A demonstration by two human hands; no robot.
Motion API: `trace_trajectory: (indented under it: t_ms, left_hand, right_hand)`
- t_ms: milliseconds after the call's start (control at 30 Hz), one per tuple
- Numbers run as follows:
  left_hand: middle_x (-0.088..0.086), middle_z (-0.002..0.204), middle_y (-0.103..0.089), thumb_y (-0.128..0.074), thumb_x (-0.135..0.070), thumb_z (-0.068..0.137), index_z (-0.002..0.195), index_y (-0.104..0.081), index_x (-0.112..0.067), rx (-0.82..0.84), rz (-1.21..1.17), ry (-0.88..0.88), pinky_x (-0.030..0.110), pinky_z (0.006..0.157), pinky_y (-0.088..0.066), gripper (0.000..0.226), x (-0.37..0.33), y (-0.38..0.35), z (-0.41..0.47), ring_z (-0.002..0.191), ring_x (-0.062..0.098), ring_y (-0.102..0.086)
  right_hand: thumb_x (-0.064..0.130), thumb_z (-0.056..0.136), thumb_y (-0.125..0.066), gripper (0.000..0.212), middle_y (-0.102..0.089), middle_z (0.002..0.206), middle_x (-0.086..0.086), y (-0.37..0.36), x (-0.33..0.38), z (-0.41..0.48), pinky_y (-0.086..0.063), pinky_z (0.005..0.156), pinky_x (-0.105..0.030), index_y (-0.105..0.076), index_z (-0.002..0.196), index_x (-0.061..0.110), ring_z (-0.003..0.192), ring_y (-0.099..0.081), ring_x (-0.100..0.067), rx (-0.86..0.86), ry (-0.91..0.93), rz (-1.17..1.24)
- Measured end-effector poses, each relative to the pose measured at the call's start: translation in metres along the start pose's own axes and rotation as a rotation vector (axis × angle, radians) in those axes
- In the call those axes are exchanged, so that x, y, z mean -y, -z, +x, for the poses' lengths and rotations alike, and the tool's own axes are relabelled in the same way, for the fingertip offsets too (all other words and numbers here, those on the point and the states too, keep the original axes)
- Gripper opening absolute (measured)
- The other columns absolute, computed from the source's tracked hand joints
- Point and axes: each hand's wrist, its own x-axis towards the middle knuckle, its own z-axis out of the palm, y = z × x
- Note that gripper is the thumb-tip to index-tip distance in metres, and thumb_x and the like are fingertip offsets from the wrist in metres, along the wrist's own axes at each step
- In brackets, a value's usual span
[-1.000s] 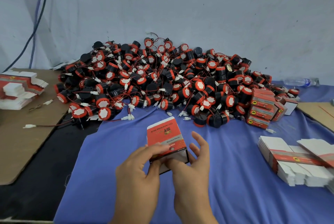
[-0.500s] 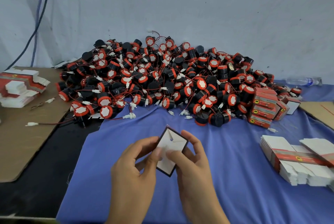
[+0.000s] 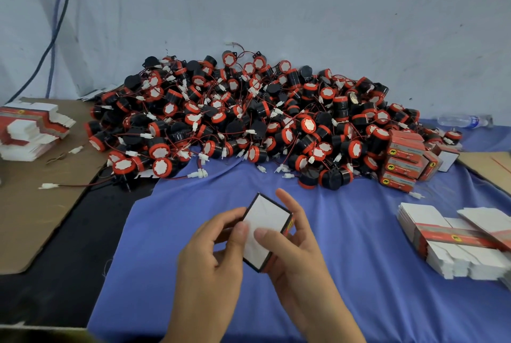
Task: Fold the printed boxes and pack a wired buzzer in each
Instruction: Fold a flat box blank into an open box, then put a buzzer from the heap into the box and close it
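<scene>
Both my hands hold one small printed box (image 3: 262,228) above the blue cloth (image 3: 345,273). Its white folded end faces me, with a red printed side showing at its right edge. My left hand (image 3: 213,257) grips the box's left side, thumb pressed on the white face. My right hand (image 3: 293,248) wraps round its right side, thumb on the white face too. A big heap of black and red wired buzzers (image 3: 249,118) lies behind, out of reach of both hands.
Flat unfolded box blanks are stacked at the right (image 3: 453,237) and on the cardboard sheet at the far left (image 3: 30,129). Several packed red boxes (image 3: 403,160) stand by the heap's right end. A water bottle (image 3: 461,120) lies at the back right.
The box was upright with its red printed front showing; both hands turned it end-on and pressed the end flaps in, so the white end is now flat and shut.
</scene>
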Motion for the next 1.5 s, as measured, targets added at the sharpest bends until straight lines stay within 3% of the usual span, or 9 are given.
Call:
trace_trajectory:
  t_ms: [233, 400, 633, 700, 800, 1000, 1267, 1400, 1500]
  left_hand:
    - [-0.037, 0.107, -0.063, -0.057, -0.052, 0.087, 0.116, -0.057, -0.053, 0.189, -0.062, 0.098, 0.011, 0.074, -0.054, 0.029, 0.003, 0.004, 0.004, 0.102, -0.01, -0.064]
    - [-0.026, 0.105, -0.07, -0.057, -0.087, 0.069, 0.123, -0.054, -0.059, 0.341, -0.156, 0.251, 0.029, 0.093, -0.054, 0.06, 0.012, 0.013, 0.021, 0.106, -0.002, -0.067]
    - [-0.018, 0.104, -0.073, -0.09, -0.037, 0.074, 0.111, -0.07, -0.039, 0.384, -0.086, 0.14, 0.013, 0.077, -0.055, 0.041, 0.024, 0.02, 0.037, 0.097, 0.004, -0.071]
    - [-0.021, 0.108, -0.071, -0.088, -0.033, 0.078, 0.119, -0.064, -0.044, 0.332, -0.107, 0.126, 0.013, 0.077, -0.055, 0.048, 0.036, 0.02, 0.041, 0.1, 0.004, -0.071]
    - [-0.019, 0.118, -0.07, -0.079, -0.037, 0.075, 0.119, -0.063, -0.043, 0.323, -0.173, 0.172, 0.019, 0.084, -0.057, 0.048, 0.058, 0.014, 0.044, 0.111, 0.005, -0.069]
    - [-0.019, 0.149, -0.051, -0.07, -0.028, 0.093, 0.146, -0.048, -0.034, 0.565, 0.344, 0.106, 0.032, 0.12, -0.033, 0.057, 0.116, 0.007, 0.039, 0.144, 0.0, -0.039]
    - [-0.054, 0.125, -0.049, -0.083, -0.018, 0.081, 0.135, -0.045, -0.05, 0.673, 0.256, 0.15, 0.003, 0.103, -0.035, 0.073, 0.118, 0.021, 0.055, 0.125, -0.025, -0.043]
    - [-0.015, 0.134, -0.065, -0.069, 0.016, 0.084, 0.138, -0.058, -0.02, 0.557, 0.035, 0.334, 0.008, 0.094, -0.048, 0.066, 0.125, 0.022, 0.086, 0.126, -0.005, -0.057]
    - [-0.017, 0.126, -0.068, -0.063, 0.007, 0.095, 0.13, -0.065, -0.025, 0.342, -0.067, 0.358, 0.007, 0.084, -0.051, 0.048, 0.127, -0.004, 0.124, 0.116, -0.008, -0.062]
  right_hand:
    - [0.024, 0.067, -0.09, 0.084, -0.072, 0.117, -0.019, 0.003, 0.002, -0.004, -0.061, 0.083, -0.047, -0.05, 0.133, 0.058, 0.11, -0.07, -0.039, 0.002, 0.057, 0.029]
    - [0.003, 0.078, -0.085, 0.092, -0.075, 0.113, -0.009, 0.011, -0.003, -0.004, -0.06, 0.076, -0.029, -0.043, 0.141, 0.054, 0.1, -0.074, -0.022, 0.1, 0.207, -0.382]
    - [0.038, 0.07, -0.093, 0.118, -0.037, 0.147, 0.03, 0.021, -0.009, 0.001, -0.026, 0.117, -0.031, -0.012, 0.151, 0.064, 0.143, -0.028, -0.005, -0.083, 0.521, -1.33]
    - [0.043, 0.063, -0.096, 0.127, -0.022, 0.159, 0.025, 0.026, -0.011, 0.002, -0.021, 0.117, -0.028, -0.01, 0.155, 0.058, 0.152, -0.015, -0.007, -0.242, 0.568, -1.271]
    - [0.022, 0.072, -0.092, 0.102, -0.058, 0.136, 0.022, 0.036, -0.015, 0.011, -0.051, 0.102, -0.024, -0.033, 0.15, 0.051, 0.132, -0.055, -0.006, -0.272, 0.359, -0.736]
    - [-0.014, 0.077, -0.076, 0.041, -0.077, 0.087, 0.011, 0.065, -0.057, 0.029, -0.056, 0.077, -0.019, -0.065, 0.093, 0.022, 0.088, -0.074, -0.012, -0.323, 0.063, -0.877]
    - [-0.016, 0.082, -0.061, 0.037, -0.076, 0.094, 0.001, 0.1, -0.03, 0.05, -0.057, 0.073, -0.023, -0.068, 0.099, 0.016, 0.087, -0.073, -0.009, -0.08, -0.179, -0.988]
    - [-0.016, 0.089, -0.048, 0.045, -0.076, 0.097, -0.002, 0.117, -0.015, 0.093, -0.06, 0.08, -0.038, -0.073, 0.099, 0.02, 0.084, -0.075, -0.013, -0.212, -0.133, -0.98]
    - [-0.006, 0.098, -0.049, 0.04, -0.07, 0.118, 0.005, 0.114, -0.019, 0.147, -0.059, 0.088, -0.033, -0.066, 0.123, 0.021, 0.103, -0.071, -0.007, -0.241, -0.073, -0.979]
